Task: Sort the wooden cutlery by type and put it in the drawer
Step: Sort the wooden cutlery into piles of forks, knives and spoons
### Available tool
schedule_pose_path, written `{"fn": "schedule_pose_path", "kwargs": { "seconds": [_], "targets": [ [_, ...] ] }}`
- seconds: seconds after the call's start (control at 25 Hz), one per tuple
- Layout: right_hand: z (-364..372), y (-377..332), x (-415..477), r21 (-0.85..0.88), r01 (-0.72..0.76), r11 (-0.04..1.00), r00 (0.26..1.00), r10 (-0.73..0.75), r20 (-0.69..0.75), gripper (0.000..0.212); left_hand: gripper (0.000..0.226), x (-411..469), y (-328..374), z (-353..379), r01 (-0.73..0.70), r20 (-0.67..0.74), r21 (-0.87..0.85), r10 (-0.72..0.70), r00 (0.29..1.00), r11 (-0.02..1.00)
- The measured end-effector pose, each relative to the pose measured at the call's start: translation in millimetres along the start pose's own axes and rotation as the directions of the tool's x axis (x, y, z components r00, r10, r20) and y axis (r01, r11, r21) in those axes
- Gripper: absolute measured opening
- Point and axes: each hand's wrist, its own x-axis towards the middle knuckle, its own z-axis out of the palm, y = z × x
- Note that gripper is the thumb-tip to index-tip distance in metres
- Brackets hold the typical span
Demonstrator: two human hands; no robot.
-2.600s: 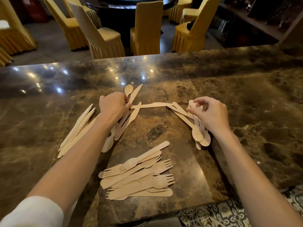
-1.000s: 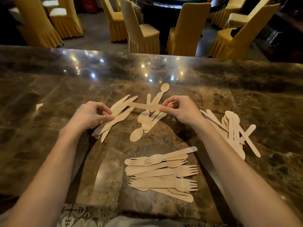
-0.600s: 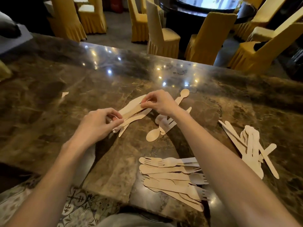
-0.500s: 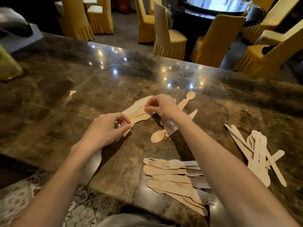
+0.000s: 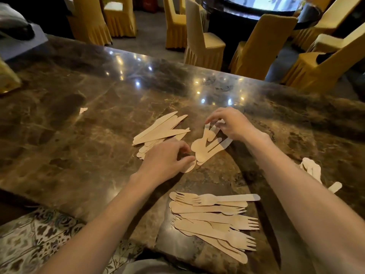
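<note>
Four cutlery heaps lie on the surface (image 5: 79, 147): knives (image 5: 160, 131) at nine o'clock, forks (image 5: 209, 216) at six, spoons (image 5: 204, 149) at centre, further spoons (image 5: 312, 169) at three.

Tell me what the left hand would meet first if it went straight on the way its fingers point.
The loose spoons: the left hand points right, at their bowls, and looks nearly on the nearest one.

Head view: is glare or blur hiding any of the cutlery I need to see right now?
Head view: lamp glare sits on the marble counter beyond the hands, off the cutlery; motion blur ghosts the spoons by the right hand, and the grip of the left hand is unclear; forks and knives read sharp enough; the wide lens bows the counter edge.
</note>
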Motion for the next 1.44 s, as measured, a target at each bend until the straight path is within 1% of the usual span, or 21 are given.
{"fn": "schedule_pose_path", "kwargs": {
  "seconds": [0.08, 0.16, 0.24, 0.36, 0.44, 0.48, 0.6, 0.72, 0.8, 0.88, 1.04, 1.2, 1.32, 1.44],
  "targets": [
    [-3.9, 14.0, -8.2, -0.104, 0.023, 0.994, 0.999, -0.019, 0.047, 0.032, 0.039, 7.2, 12.1, 12.6, 0.003, -0.013, 0.034, -0.002, 1.000, 0.999],
    [-2.4, 21.1, -14.6, -0.109, 0.055, 0.993, 0.998, -0.050, 0.047, 0.032, 0.048, 14.1, 20.4, 19.5, 0.019, -0.044, 0.075, -0.016, 0.999, 0.997],
    [-0.5, 27.1, -18.1, -0.097, 0.056, 0.994, 0.998, -0.054, 0.016, 0.034, 0.049, 18.9, 25.3, 22.3, 0.029, -0.045, 0.135, -0.023, 0.999, 0.990],
    [-2.1, 40.4, -17.0, -0.116, 0.005, 0.993, 0.998, -0.011, -0.056, 0.042, 0.046, 17.6, 24.0, 22.4, 0.031, -0.021, 0.171, -0.028, 0.999, 0.985],
    [-3.3, 46.0, -14.0, -0.117, -0.028, 0.993, 0.998, 0.022, -0.057, 0.049, 0.045, 14.1, 19.7, 19.2, 0.020, -0.014, 0.191, -0.018, 1.000, 0.981],
    [-3.9, 47.2, -11.8, -0.115, -0.030, 0.993, 0.999, 0.026, -0.035, 0.050, 0.045, 12.9, 17.7, 17.0, 0.019, -0.009, 0.192, -0.018, 1.000, 0.981],
    [-5.4, 47.0, -6.2, -0.154, 0.041, 0.987, 0.997, -0.030, 0.075, 0.042, 0.047, 14.6, 13.7, 10.3, 0.059, 0.062, 0.115, -0.066, 0.996, 0.992],
    [-10.1, 47.8, -1.4, -0.213, 0.098, 0.972, 0.993, -0.080, 0.091, 0.035, 0.048, 19.8, 10.9, 7.2, 0.117, 0.147, 0.066, -0.126, 0.981, 0.991],
    [-14.9, 50.8, 0.7, -0.198, 0.084, 0.977, 0.992, -0.063, 0.109, 0.037, 0.046, 22.0, 7.6, 7.1, 0.145, 0.174, 0.048, -0.151, 0.973, 0.988],
    [-19.2, 55.6, 1.4, -0.184, 0.062, 0.981, 0.986, -0.032, 0.162, 0.033, 0.042, 24.3, 4.6, 6.2, 0.174, 0.199, -0.008, -0.169, 0.965, 0.985],
    [-22.7, 62.7, 0.8, -0.134, 0.008, 0.991, 0.972, 0.024, 0.232, 0.014, 0.039, 30.7, 3.3, -1.9, 0.223, 0.279, -0.086, -0.192, 0.941, 0.971],
    [-20.2, 60.0, 3.5, -0.298, 0.044, 0.953, 0.954, 0.049, 0.297, 0.010, 0.033, 38.8, 6.7, -6.7, 0.252, 0.373, -0.050, -0.216, 0.902, 0.966],
    [-27.1, 58.8, -2.0, -0.294, 0.000, 0.956, 0.954, 0.088, 0.287, 0.011, 0.033, 42.4, 9.9, -8.0, 0.266, 0.441, -0.030, -0.226, 0.868, 0.964],
    [-34.3, 63.1, -15.8, -0.258, 0.002, 0.966, 0.968, 0.063, 0.242, 0.009, 0.030, 44.5, 9.4, -12.4, 0.268, 0.476, -0.061, -0.208, 0.854, 0.961]
  ]
}}
